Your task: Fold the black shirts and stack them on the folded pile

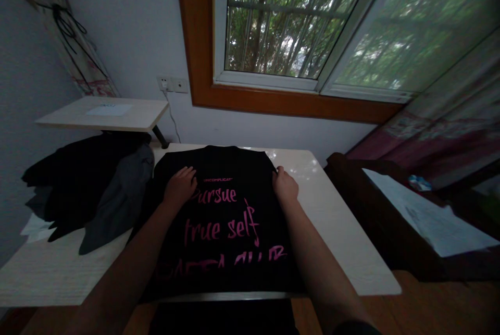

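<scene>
A black T-shirt (219,210) with pink lettering lies spread over the front of the table, its collar toward the wall. My left hand (182,185) rests flat on the left part of the shirt, beside the print, with its fingers stretched out. At the shirt's right edge, near the shoulder, my right hand (285,185) is closed with the fabric pinched between thumb and fingers. Part of the lettering is covered by my left hand. The shirt's lower left side is hidden behind my left forearm.
Dark clothes (97,178) lie piled at the table's left, under a small raised shelf (136,121) bearing a paper sheet (109,110). The pale tabletop (332,220) ends at the right, beside a dark brown piece of furniture (375,225) with a white sheet (433,215). A window stands behind.
</scene>
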Demonstrator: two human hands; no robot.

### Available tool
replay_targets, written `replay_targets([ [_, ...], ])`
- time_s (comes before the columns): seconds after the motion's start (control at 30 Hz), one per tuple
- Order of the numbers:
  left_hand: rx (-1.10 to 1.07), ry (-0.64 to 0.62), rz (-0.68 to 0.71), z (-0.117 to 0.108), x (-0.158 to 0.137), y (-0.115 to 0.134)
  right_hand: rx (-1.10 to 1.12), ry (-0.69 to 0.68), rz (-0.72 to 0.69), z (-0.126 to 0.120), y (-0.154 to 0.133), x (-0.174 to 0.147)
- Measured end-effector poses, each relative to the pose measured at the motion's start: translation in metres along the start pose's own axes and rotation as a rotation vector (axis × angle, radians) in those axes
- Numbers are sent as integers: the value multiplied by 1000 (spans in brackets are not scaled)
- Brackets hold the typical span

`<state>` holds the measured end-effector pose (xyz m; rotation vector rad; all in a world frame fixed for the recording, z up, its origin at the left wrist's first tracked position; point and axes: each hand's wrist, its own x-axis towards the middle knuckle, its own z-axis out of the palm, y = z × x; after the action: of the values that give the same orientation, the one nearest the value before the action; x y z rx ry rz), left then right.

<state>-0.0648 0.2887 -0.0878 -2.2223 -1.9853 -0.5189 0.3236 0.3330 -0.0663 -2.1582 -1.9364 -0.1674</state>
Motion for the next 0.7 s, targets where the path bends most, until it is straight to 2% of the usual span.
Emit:
replay_targets([
  [0.07,27,-37,2,0,-2,5,-9,-37,17,-2,2,0],
  [0.23,16,-98,-24,4,3,25,-30,-13,23,-7,14,2],
  [0.5,-12,-99,-19,16,20,43,-20,-38,65,-8,29,5],
  [0.6,-24,-86,-16,19,22,43,-59,34,20,-7,30,3],
  [0.7,-37,-79,-21,21,23,41,-87,159,-104,-7,28,3],
])
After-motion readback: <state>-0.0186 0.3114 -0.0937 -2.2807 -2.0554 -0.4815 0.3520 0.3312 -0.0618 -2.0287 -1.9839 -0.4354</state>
